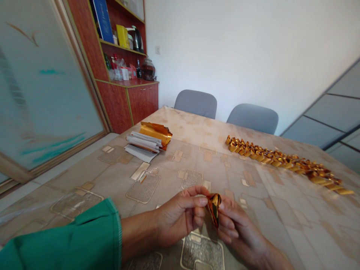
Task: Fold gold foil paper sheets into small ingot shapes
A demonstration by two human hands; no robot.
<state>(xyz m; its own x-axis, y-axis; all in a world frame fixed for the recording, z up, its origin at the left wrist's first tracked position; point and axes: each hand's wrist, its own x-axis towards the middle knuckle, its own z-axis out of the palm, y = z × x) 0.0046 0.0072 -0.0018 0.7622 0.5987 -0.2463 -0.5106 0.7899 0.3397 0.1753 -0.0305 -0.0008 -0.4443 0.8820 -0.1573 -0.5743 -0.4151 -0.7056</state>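
Between my two hands, above the near part of the table, is a folded piece of gold foil paper (214, 209) with a pointed lower end. My left hand (182, 210), coming out of a green sleeve, pinches its left edge between thumb and fingers. On the other edge my right hand (239, 223) grips it the same way. A stack of gold and grey-white foil sheets (156, 132) lies farther off at the left. Along the right side stretch rows of folded gold paper pieces (270, 157), set closely together.
A patterned cloth covers the table (191, 165). Two grey chairs (196, 103) stand behind its far edge, against a white wall. At the left are a red-brown cabinet (143, 101) with jars and a kettle, and a sliding glass door (47, 82).
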